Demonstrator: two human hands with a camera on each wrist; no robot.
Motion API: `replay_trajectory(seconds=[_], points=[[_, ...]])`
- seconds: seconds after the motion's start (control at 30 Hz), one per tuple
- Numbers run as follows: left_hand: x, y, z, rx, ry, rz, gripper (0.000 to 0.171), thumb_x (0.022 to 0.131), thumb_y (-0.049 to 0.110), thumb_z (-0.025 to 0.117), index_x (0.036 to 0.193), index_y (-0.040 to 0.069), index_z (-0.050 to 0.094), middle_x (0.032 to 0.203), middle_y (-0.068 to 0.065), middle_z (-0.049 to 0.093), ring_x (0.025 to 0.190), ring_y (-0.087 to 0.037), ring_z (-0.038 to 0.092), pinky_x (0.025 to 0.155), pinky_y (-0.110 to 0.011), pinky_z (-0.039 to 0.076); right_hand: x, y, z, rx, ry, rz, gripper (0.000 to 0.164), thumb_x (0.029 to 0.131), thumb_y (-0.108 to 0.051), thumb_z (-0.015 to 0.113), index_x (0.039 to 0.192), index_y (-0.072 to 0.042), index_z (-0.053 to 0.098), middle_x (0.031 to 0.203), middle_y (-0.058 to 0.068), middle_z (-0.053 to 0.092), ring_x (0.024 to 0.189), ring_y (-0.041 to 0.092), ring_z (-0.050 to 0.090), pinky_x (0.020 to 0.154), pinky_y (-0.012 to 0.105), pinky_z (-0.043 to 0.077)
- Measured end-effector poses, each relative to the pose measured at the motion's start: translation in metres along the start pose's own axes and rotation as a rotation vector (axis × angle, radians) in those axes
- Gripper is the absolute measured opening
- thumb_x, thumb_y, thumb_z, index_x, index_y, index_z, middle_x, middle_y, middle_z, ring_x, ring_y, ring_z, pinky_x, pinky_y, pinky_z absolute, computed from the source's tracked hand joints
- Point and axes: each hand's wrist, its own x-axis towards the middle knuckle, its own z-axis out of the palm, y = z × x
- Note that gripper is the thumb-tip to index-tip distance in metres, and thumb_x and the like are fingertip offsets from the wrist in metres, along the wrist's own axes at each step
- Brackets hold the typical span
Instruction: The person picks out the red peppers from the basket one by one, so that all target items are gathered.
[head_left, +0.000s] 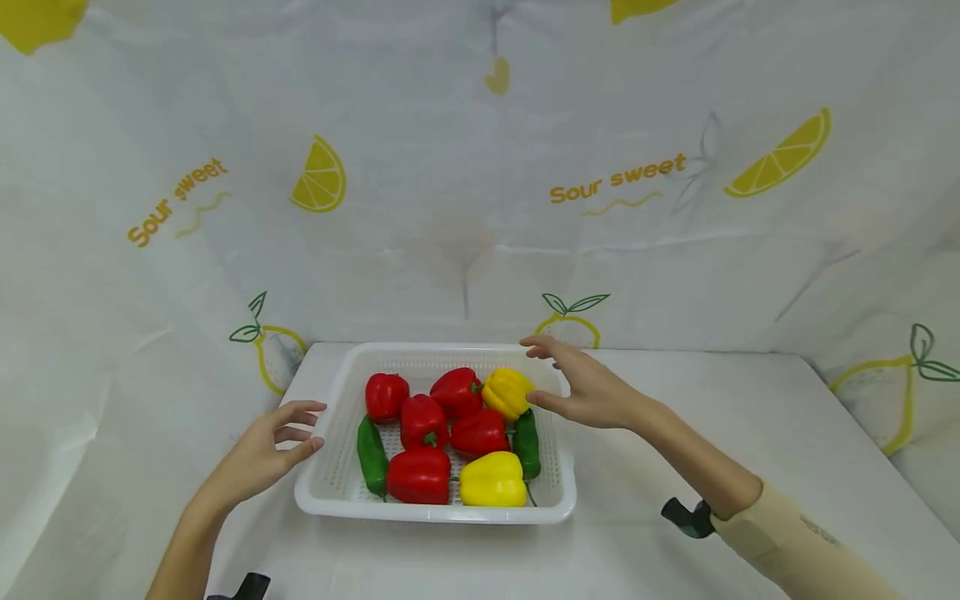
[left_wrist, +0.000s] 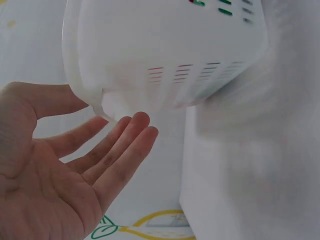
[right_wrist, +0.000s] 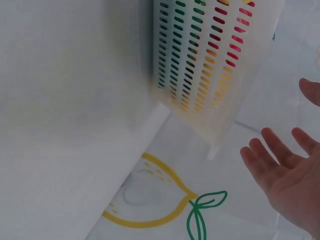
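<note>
A white plastic basket [head_left: 435, 514] with slotted walls holds several red bell peppers [head_left: 418, 477], two yellow bell peppers [head_left: 492, 480] and two long green peppers [head_left: 372, 457]. At the basket's left side is my left hand [head_left: 258, 457], its fingers loosely bent and spread. The left wrist view shows that thumb [left_wrist: 60, 100] right at the rim, the other fingers outside the wall. Over the basket's back right corner, my right hand [head_left: 588, 387] has its fingers spread, thumb tip overlapping the rear yellow pepper in the head view. In the right wrist view it stands apart from the basket wall.
The basket stands on a white table [head_left: 705, 450], toward its left side. Behind and around the table hangs a white sheet [head_left: 450, 167] printed with lemons and lettering. Dark wrist mounts [head_left: 688, 517] show on both forearms.
</note>
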Motion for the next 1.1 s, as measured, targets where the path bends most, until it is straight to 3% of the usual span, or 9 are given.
replay_trajectory(seconds=[0.17, 0.4, 0.53, 0.73, 0.9, 1.1], points=[[-0.001, -0.001, 0.006, -0.066, 0.013, -0.012, 0.055, 0.099, 0.015, 0.080, 0.147, -0.001, 0.059, 0.131, -0.029, 0.070, 0.104, -0.031, 0.078, 0.080, -0.021, 0.060, 0.016, -0.008, 0.006, 0.126, -0.105, -0.008, 0.066, 0.101, -0.024, 0.076, 0.158, -0.008, 0.045, 0.153, 0.021, 0.062, 0.141, 0.045, 0.060, 0.111, 0.064, 0.053], [-0.003, -0.001, 0.012, -0.190, 0.016, -0.143, 0.058, 0.101, 0.011, 0.074, 0.155, 0.004, 0.053, 0.134, -0.029, 0.069, 0.110, -0.032, 0.078, 0.080, -0.028, 0.062, 0.037, -0.016, 0.005, 0.171, -0.296, -0.021, 0.056, 0.104, -0.025, 0.071, 0.153, -0.007, 0.050, 0.152, 0.022, 0.062, 0.137, 0.042, 0.063, 0.109, 0.056, 0.058], [-0.004, -0.003, 0.015, -0.201, 0.022, -0.182, 0.060, 0.103, 0.015, 0.074, 0.158, 0.006, 0.051, 0.135, -0.029, 0.068, 0.112, -0.033, 0.077, 0.078, -0.035, 0.063, 0.048, -0.019, 0.004, 0.190, -0.432, -0.018, 0.050, 0.105, -0.026, 0.069, 0.149, -0.006, 0.055, 0.149, 0.022, 0.063, 0.136, 0.043, 0.063, 0.109, 0.049, 0.059], [-0.007, -0.004, 0.017, -0.217, 0.032, -0.210, 0.062, 0.103, 0.018, 0.074, 0.160, 0.009, 0.049, 0.135, -0.027, 0.069, 0.111, -0.029, 0.076, 0.076, -0.033, 0.060, 0.067, -0.025, 0.005, 0.210, -0.613, 0.039, 0.053, 0.101, -0.025, 0.071, 0.148, -0.004, 0.057, 0.148, 0.022, 0.065, 0.138, 0.038, 0.062, 0.104, 0.043, 0.062], [-0.008, -0.003, 0.019, -0.210, 0.051, -0.211, 0.061, 0.104, 0.019, 0.073, 0.159, 0.009, 0.050, 0.135, -0.028, 0.069, 0.112, -0.031, 0.076, 0.078, -0.035, 0.062, 0.084, -0.024, 0.010, 0.215, -0.715, 0.069, 0.054, 0.099, -0.023, 0.074, 0.147, -0.003, 0.058, 0.147, 0.021, 0.065, 0.133, 0.029, 0.065, 0.101, 0.038, 0.063], [-0.008, -0.003, 0.022, -0.200, 0.066, -0.211, 0.060, 0.105, 0.021, 0.072, 0.160, 0.009, 0.050, 0.135, -0.028, 0.070, 0.113, -0.034, 0.076, 0.080, -0.037, 0.063, 0.094, -0.019, 0.016, 0.240, -0.800, 0.126, 0.053, 0.098, -0.018, 0.077, 0.146, -0.005, 0.060, 0.150, 0.020, 0.063, 0.134, 0.031, 0.063, 0.103, 0.039, 0.063]])
